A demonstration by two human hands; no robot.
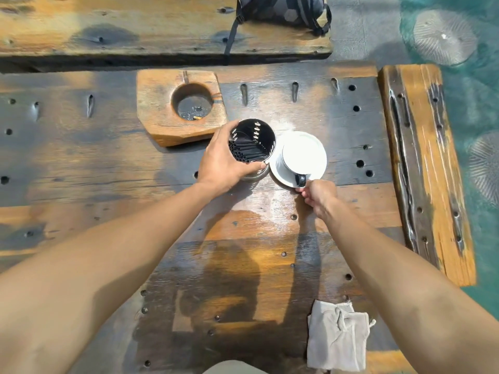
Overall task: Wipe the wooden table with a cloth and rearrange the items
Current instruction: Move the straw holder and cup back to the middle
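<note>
My left hand (224, 163) is wrapped around a perforated metal holder (253, 139) full of black straws, standing on the wooden table (108, 163). Right beside it sits a white saucer (320, 164) with a white cup (299, 155) whose dark handle points toward me. My right hand (320, 195) pinches the saucer's near rim. A folded grey cloth (337, 338) lies on the table's near right part, untouched.
A wooden block ashtray (162, 109) with a round hollow sits just left and behind the holder. A dark bag (280, 9) rests on a bench beyond the table. A thick plank (426, 163) runs along the right, with teal flooring past it.
</note>
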